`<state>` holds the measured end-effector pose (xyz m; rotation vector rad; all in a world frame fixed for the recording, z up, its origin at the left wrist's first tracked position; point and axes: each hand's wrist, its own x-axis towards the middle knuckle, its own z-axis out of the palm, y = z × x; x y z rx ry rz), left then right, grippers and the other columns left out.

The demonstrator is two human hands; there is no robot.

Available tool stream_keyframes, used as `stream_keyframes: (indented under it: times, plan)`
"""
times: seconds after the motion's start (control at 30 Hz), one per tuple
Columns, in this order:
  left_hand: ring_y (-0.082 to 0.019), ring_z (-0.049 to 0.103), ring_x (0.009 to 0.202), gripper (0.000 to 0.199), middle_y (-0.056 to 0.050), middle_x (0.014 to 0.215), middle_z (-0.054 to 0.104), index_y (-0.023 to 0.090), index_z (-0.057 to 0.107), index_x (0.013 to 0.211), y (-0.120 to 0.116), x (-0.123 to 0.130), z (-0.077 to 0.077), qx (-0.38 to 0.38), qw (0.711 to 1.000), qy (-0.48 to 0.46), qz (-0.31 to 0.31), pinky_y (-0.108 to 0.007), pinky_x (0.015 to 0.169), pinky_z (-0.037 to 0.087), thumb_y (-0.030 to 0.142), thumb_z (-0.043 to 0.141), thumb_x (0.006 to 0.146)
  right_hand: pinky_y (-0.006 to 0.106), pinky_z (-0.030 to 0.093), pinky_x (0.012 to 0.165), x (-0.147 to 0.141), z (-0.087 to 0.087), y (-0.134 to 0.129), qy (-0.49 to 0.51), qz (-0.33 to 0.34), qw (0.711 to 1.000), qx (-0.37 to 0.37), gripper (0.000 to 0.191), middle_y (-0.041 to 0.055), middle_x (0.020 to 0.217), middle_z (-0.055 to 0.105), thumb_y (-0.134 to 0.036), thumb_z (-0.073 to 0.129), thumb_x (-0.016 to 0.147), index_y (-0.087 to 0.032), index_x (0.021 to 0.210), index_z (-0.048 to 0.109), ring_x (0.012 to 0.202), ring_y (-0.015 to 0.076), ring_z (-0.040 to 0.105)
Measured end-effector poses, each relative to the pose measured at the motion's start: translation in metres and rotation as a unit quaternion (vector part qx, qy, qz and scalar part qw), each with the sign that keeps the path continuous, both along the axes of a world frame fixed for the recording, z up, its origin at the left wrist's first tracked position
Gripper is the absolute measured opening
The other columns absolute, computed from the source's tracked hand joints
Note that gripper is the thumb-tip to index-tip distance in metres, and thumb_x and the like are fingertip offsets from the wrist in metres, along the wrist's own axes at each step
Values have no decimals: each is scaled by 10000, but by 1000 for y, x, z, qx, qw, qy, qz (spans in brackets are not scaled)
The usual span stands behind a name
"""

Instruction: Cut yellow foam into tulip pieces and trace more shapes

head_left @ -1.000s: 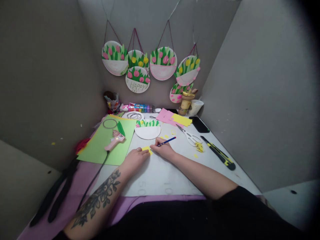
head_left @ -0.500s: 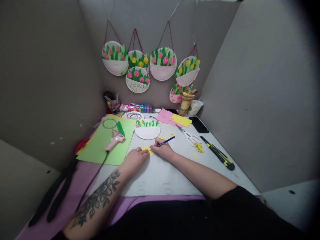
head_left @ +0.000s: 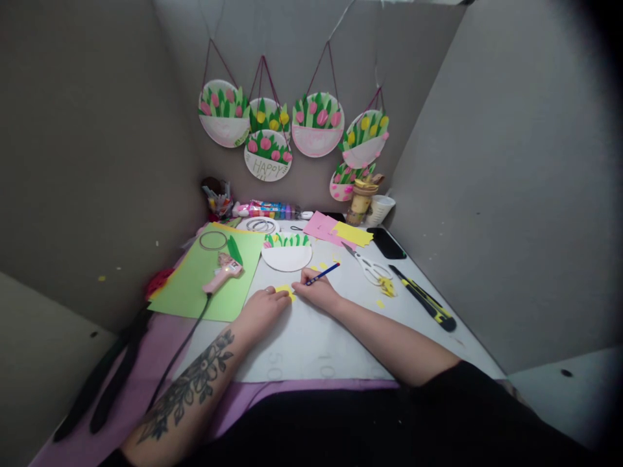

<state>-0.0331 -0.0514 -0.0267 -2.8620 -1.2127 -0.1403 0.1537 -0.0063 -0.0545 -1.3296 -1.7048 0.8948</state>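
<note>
My right hand [head_left: 317, 295] grips a blue pencil [head_left: 323, 274], its tip down on a small yellow paper piece [head_left: 285, 290] lying on the white mat [head_left: 311, 337]. My left hand [head_left: 263, 308] lies flat on the mat and presses the left edge of that yellow piece with its fingertips. Just beyond the hands lies a white paper-plate half [head_left: 287, 253] with green paper leaves stuck along its top.
A pink glue gun [head_left: 221, 273] rests on a green sheet [head_left: 209, 275] at left. White scissors [head_left: 370, 266], a yellow-black cutter [head_left: 426, 298], a phone [head_left: 387, 243] and pink and yellow paper [head_left: 341, 230] lie at right. Finished plate flower baskets [head_left: 292, 126] hang on the back wall.
</note>
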Motion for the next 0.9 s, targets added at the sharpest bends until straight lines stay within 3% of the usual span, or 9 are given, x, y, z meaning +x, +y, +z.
stream_keyframes:
  times: [0.47,0.9]
  plan:
    - [-209,537,874,291,-93,991,636,181,613,1121,1,-2,-3,-1,1000,-25,-4,-330,818,439,166,422,902,223,311,507,1,-4,3,-1,9,1000,4,197,-66,527,414,-251,586,631,-205,573,403,545,107,392]
    - [-209,522,877,299,-66,1062,652,213,641,1100,4,-6,-5,-8,999,-43,-6,-329,812,434,150,423,905,225,291,516,2,-5,4,-3,22,1000,9,200,-69,531,394,-240,579,622,-203,559,393,542,101,364]
